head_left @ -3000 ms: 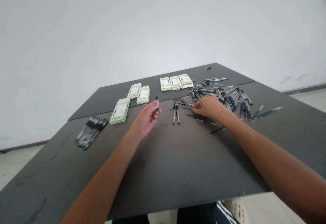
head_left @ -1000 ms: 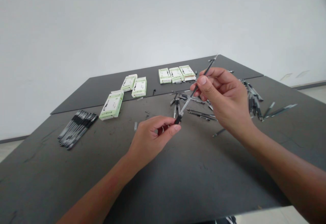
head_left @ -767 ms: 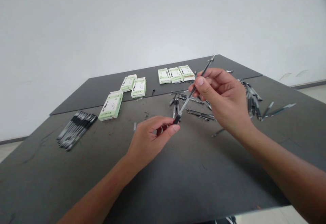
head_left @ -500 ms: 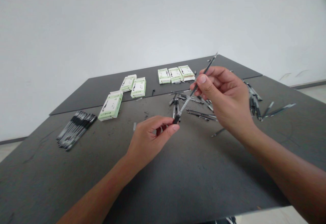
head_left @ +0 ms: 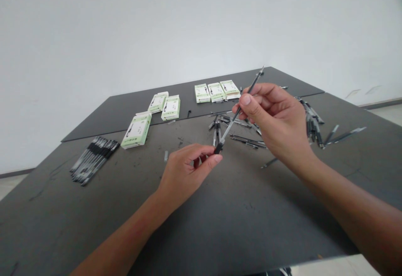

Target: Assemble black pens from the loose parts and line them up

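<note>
Between thumb and fingers, my right hand (head_left: 271,119) pinches a pen refill (head_left: 230,126) held slantwise. Its metal tip points up and to the right, and its pale tail slopes down to my left hand (head_left: 190,165). That hand is closed on a pen barrel (head_left: 218,147), of which only the black grip end shows; the rest is hidden by the fingers. The refill's tail meets the barrel's end; how far inside it sits, I cannot tell. Behind the hands lie loose pen parts (head_left: 248,141) on the dark table (head_left: 220,217).
A neat row of pens (head_left: 94,158) lies at the left. Green-and-white boxes (head_left: 137,130) stand in a left group, and more boxes (head_left: 215,91) sit at the back. Another pile of pen parts (head_left: 312,121) is beyond my right wrist. A pale wall (head_left: 176,29) rises behind the table.
My right hand and the refill have shifted slightly left, and the refill's tip is a little lower. My left hand stays almost in place with the barrel.
</note>
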`<state>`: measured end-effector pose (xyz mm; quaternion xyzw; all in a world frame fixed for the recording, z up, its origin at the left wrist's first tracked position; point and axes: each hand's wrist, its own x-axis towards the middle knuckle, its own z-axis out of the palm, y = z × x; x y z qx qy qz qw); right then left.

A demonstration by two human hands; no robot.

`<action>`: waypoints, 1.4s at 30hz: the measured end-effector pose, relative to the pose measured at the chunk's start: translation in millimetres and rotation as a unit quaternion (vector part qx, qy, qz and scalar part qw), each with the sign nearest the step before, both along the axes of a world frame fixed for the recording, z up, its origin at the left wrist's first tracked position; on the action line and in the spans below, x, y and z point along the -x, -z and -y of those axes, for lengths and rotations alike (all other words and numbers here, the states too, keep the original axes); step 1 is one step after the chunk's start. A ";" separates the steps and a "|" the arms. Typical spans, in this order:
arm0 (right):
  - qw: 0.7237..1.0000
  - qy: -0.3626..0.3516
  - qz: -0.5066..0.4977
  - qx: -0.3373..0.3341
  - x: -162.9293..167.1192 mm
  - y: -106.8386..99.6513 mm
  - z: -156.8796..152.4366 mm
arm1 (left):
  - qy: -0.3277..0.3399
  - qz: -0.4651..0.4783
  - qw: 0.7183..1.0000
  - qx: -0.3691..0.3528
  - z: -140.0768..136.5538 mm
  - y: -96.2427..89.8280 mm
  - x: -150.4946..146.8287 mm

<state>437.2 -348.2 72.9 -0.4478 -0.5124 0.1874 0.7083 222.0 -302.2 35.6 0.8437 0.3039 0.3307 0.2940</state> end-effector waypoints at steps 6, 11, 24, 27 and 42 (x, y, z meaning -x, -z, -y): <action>1.000 0.007 -0.004 0.003 1.0 -0.9 0.1 | -0.007 0.004 1.000 -0.022 2.0 2.4 -0.5; 1.000 0.011 0.000 0.008 0.5 -2.6 0.5 | -0.021 0.014 0.999 -0.020 2.9 4.8 -1.0; 1.000 0.003 0.005 0.002 3.1 -2.6 2.5 | -0.042 0.030 0.998 -0.030 5.0 3.9 -2.6; 1.000 -0.021 0.006 0.016 4.9 3.3 2.5 | -0.047 0.039 0.998 -0.032 4.8 3.5 -3.1; 0.974 0.156 0.148 0.074 -53.5 31.4 -23.5 | -0.054 0.066 0.996 0.000 0.1 9.1 -1.7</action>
